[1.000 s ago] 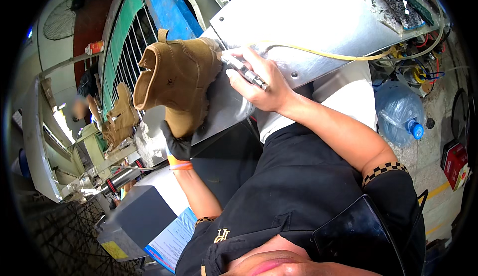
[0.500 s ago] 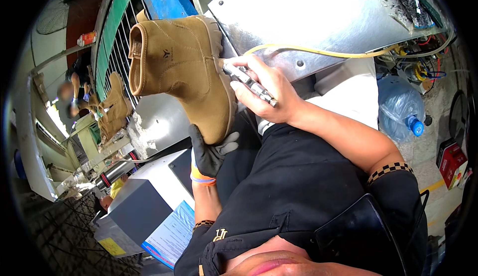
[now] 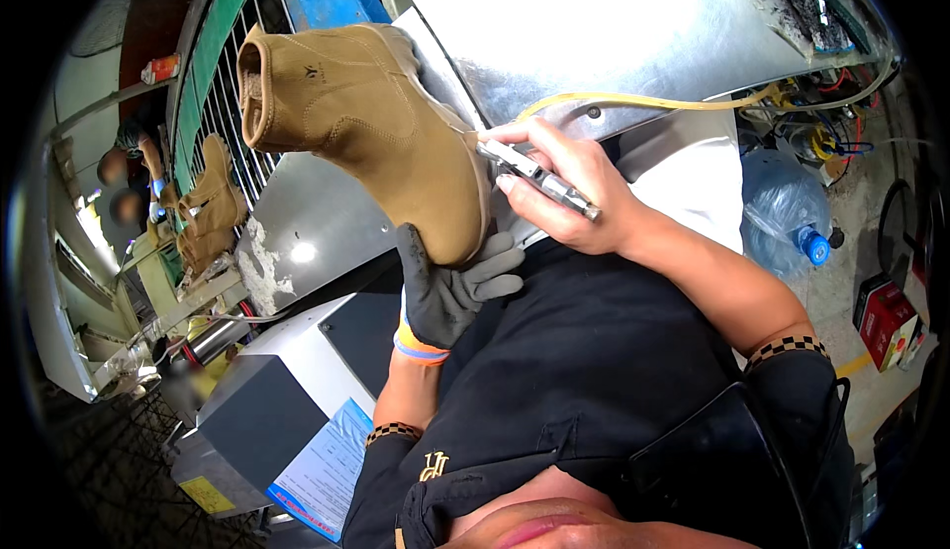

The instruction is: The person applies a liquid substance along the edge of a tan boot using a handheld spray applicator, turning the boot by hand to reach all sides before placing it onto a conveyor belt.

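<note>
A tan ankle boot (image 3: pixel 396 133) lies on its side in front of me, its opening to the far left and its toe toward me. My left hand (image 3: pixel 445 297), in a grey and black glove, is closed round the toe, thumb on the upper and fingers by the sole. In my bare right hand (image 3: pixel 584 198) is a slim silver pen-shaped tool (image 3: pixel 539 181), pinched between thumb and fingers. The tool's tip is at the edge of the sole, along the boot's right side. A yellow hose (image 3: pixel 653 102) runs behind this hand; where it joins is hidden.
A shiny metal panel (image 3: pixel 614 24) spans the far side, with dark debris (image 3: pixel 807 4) at its right end. More tan boots (image 3: pixel 210 212) stand at left by a barred green rack, near another person. A large clear bottle (image 3: pixel 787 212) and a red box (image 3: pixel 884 316) lie at right.
The boot has turned, its toe moving right and slightly away from me, its opening leftward. My left hand has followed the toe. My right hand and the tool have shifted right along the sole edge.
</note>
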